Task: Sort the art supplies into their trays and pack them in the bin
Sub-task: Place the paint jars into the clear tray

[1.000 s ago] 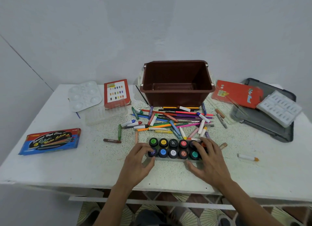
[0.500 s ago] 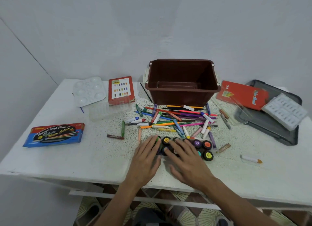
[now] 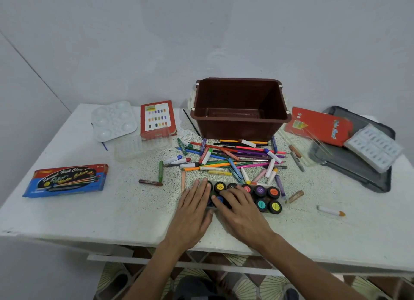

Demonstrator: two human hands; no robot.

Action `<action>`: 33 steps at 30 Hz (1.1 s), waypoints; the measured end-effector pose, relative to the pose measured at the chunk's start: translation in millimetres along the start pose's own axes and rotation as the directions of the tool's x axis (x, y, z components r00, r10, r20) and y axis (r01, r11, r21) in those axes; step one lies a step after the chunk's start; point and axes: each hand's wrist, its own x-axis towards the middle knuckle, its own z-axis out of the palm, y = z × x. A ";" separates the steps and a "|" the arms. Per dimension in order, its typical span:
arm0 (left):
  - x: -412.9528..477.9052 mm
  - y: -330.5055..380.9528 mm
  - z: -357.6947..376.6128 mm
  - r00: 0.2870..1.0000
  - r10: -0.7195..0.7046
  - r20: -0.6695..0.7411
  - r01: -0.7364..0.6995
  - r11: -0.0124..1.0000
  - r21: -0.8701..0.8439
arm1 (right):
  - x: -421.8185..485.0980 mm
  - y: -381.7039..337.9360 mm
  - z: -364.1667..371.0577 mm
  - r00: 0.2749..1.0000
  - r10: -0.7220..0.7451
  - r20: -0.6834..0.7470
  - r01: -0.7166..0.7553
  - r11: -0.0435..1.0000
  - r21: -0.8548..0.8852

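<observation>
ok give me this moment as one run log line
left hand: flat on paint pots | right hand: flat on paint pots | bin: empty | crayons and pencils: loose pile in front of bin

— Where does the one view look from?
— From the person's head, above the near edge of the white table (image 3: 134,217), facing forward and down.
— How near?
— Close. Both forearms come in from the bottom edge, with the left hand (image 3: 194,212) and right hand (image 3: 243,212) low in the middle.
— And farther off?
— The brown bin (image 3: 237,127) sits mid-frame before the wall (image 3: 201,31). The wide lens bends the table's edges.
</observation>
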 end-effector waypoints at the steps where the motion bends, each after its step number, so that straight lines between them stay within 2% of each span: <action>1: 0.0 0.0 -0.5 1.000 -0.002 0.004 0.002 1.000 0.006 | 1.4 -0.5 -0.5 1.000 0.016 -0.010 -0.016 1.000 0.006; 8: 0.4 -0.3 -0.9 1.000 0.000 0.017 0.000 1.000 0.018 | 5.6 -2.5 -0.6 0.989 0.149 0.004 -0.149 0.986 0.069; 18: -0.9 -0.1 -0.9 1.000 -0.012 0.024 0.012 1.000 0.011 | 8.0 -7.5 -0.2 0.971 0.233 -0.049 -0.221 0.960 0.172; 22: -1.4 0.5 -0.6 1.000 -0.013 0.019 0.013 1.000 0.009 | 7.9 -7.5 -0.8 0.967 0.247 -0.062 -0.231 0.954 0.189; 29: -1.6 2.3 -1.1 0.999 -0.031 0.024 0.032 0.998 -0.047 | 12.2 -5.0 -8.6 0.973 0.230 -0.005 -0.223 0.951 0.214; 33: 1.5 3.7 -6.0 0.998 -0.053 -0.038 0.048 0.991 -0.123 | 19.5 0.1 -12.4 0.968 0.248 -0.029 -0.232 0.937 0.261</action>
